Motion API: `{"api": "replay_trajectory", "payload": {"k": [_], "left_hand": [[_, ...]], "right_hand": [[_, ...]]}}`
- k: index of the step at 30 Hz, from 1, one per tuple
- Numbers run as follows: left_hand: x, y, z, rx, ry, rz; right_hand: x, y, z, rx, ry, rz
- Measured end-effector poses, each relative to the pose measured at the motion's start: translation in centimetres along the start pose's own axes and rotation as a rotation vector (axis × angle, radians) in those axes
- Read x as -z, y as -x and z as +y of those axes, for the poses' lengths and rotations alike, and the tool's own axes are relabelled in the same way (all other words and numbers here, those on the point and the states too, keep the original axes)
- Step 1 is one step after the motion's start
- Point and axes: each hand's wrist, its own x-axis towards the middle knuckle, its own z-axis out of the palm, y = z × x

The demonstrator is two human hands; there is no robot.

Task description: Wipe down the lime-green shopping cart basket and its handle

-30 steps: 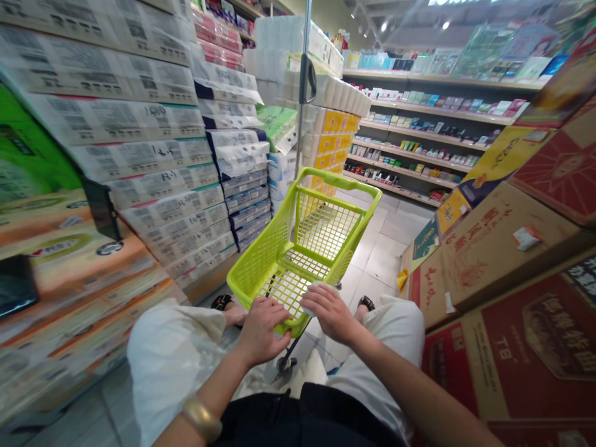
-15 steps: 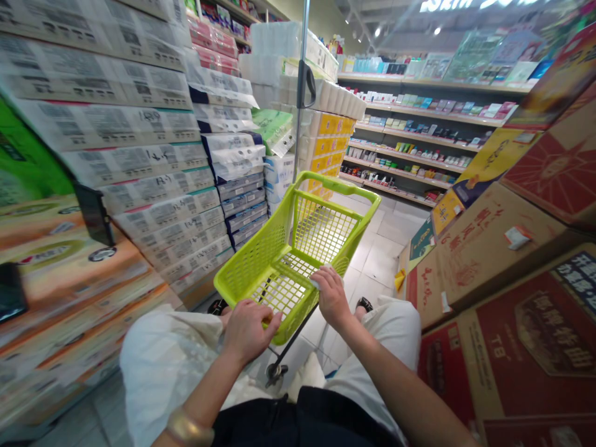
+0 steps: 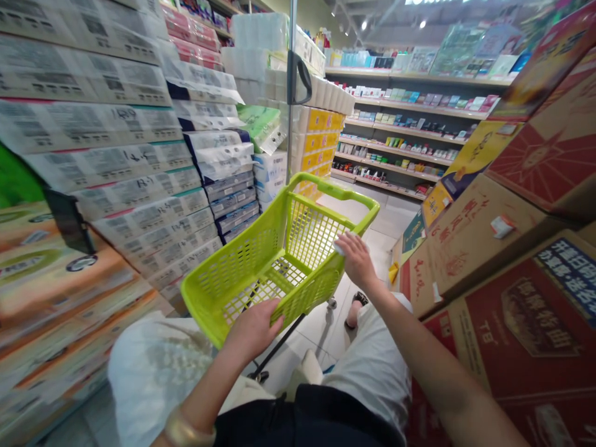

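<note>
A lime-green plastic shopping cart basket [image 3: 233, 248] with lattice walls stands before my knees, with nothing in it. My left hand [image 3: 255, 329] is closed over its near side rim, thumb pointing right, fingertips hidden behind the rim. Farther along the right-hand rim lies my right hand [image 3: 357, 257], fingers bent over the edge. A small white wad, like a cloth or tissue [image 3: 339, 247], shows under its fingers; its exact kind is unclear. Under the basket, thin dark legs run down to casters [image 3: 331, 303].
Stacked tissue packs [image 3: 139, 161] rise close on the left, orange packs [image 3: 84, 273] beside my left knee. Cartons [image 3: 484, 230] line the right side. A metal pole with a black handle [image 3: 300, 77] stands behind the cart. Stocked shelves [image 3: 400, 124] fill the back.
The basket has swung round, its near end going left and showing more of its right wall. My right hand has moved forward and right along the rim. My left hand has shifted slightly.
</note>
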Motion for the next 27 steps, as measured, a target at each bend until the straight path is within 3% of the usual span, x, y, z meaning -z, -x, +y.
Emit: {"api": "replay_trajectory", "payload": {"k": [2,4,8,10,12,14,18,20,23,27], "left_hand": [[0.1,0.1,-0.2,-0.006,0.015,-0.004],[0.1,0.0,-0.3,-0.015,0.028,-0.005],[0.1,-0.2,-0.3,-0.045,0.052,0.018],[0.1,-0.2,-0.4,-0.052,0.046,0.021],[0.2,-0.1,-0.5,-0.065,0.052,0.023],[0.3,0.0,-0.6,-0.080,0.079,0.032],[0.4,0.0,-0.5,-0.076,0.119,0.038],[0.4,-0.1,-0.3,-0.072,0.123,0.033],[0.3,-0.3,-0.1,-0.069,0.116,0.025],[0.1,-0.4,-0.2,-0.082,0.107,0.028]], "right_hand": [[-0.1,-0.3,0.5,-0.113,0.028,0.072],[-1.0,0.3,-1.6,-0.113,-0.004,0.099],[-3.0,3.3,-9.5,0.092,-0.169,0.008],[-3.2,4.2,-11.9,0.198,-0.221,-0.059],[-2.8,4.0,-11.6,0.322,-0.244,-0.128],[-2.0,2.9,-8.7,0.375,-0.228,-0.159],[-0.4,-0.1,-0.5,0.048,-0.083,-0.007],[-0.2,-0.7,1.6,-0.109,-0.048,0.081],[-1.0,0.3,-0.3,-0.154,-0.080,0.165],[-2.7,3.4,-7.8,0.104,-0.184,0.024]]}}
